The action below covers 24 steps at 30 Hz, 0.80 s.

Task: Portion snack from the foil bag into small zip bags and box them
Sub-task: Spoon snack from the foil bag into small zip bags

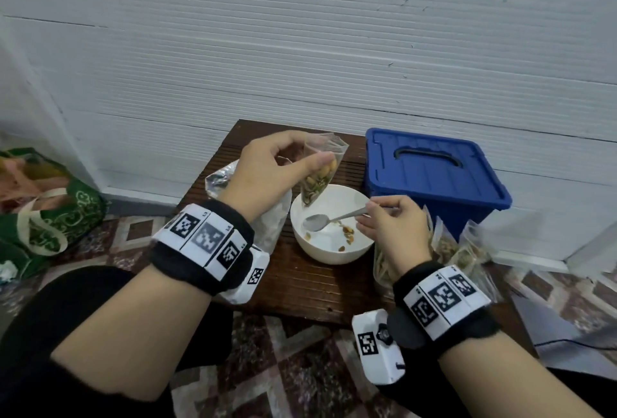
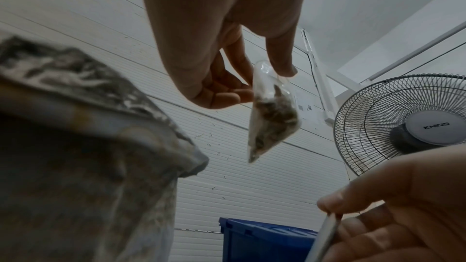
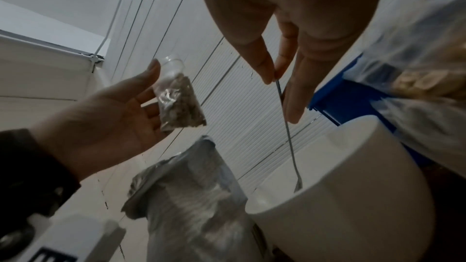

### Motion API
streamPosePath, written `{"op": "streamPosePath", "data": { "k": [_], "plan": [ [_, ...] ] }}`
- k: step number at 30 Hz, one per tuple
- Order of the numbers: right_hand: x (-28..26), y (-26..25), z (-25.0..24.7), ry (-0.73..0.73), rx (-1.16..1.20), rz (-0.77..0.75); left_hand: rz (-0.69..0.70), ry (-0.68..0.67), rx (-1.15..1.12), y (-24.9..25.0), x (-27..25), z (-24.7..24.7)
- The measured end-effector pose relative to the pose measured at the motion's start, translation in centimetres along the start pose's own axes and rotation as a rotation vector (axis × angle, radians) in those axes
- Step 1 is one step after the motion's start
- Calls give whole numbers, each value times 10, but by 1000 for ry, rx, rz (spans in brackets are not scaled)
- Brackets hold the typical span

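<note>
The small zip bag (image 1: 320, 174), partly filled with snack, hangs pinched in the left hand (image 1: 267, 173), its grip narrow at the bag's upper edge. Just below it sits the white bowl (image 1: 347, 252). The right hand (image 1: 392, 229) grips a spoon (image 1: 330, 218) whose tip lies inside the bowl. Behind the left grip stands the foil bag (image 3: 191, 186); beyond the right, the closed blue box (image 1: 434, 177); all on the desk (image 1: 300, 287).

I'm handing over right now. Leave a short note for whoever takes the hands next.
Left hand pinches a part-filled small zip bag, mouth open, above the white bowl.
Right hand holds the spoon, empty, inside the bowl; only a few snack pieces remain there.
Foil bag stands behind the left hand.
Filled zip bags lie right of the bowl.
Blue box lid is closed: nothing seen boxed.
Left: top up, seal, box all.
</note>
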State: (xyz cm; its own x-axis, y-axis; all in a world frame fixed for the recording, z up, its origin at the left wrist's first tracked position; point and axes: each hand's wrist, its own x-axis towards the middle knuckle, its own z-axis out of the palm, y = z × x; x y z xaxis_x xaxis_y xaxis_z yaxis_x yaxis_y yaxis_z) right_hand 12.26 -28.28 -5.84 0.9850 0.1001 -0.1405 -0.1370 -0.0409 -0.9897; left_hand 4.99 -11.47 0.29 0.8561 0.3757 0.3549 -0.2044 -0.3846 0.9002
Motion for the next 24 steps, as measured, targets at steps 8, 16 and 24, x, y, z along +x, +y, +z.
{"op": "streamPosePath", "data": {
  "k": [8,16,24],
  "plan": [
    [-14,13,-9,-46,-496,-144,-22,-30,13,-9,-9,11],
    [-28,22,-15,-187,-793,-213,-38,-37,-13,-12,-19,20],
    [-29,12,-25,-211,-740,-235,-78,-36,-1,-14,-28,31]
  ]
}}
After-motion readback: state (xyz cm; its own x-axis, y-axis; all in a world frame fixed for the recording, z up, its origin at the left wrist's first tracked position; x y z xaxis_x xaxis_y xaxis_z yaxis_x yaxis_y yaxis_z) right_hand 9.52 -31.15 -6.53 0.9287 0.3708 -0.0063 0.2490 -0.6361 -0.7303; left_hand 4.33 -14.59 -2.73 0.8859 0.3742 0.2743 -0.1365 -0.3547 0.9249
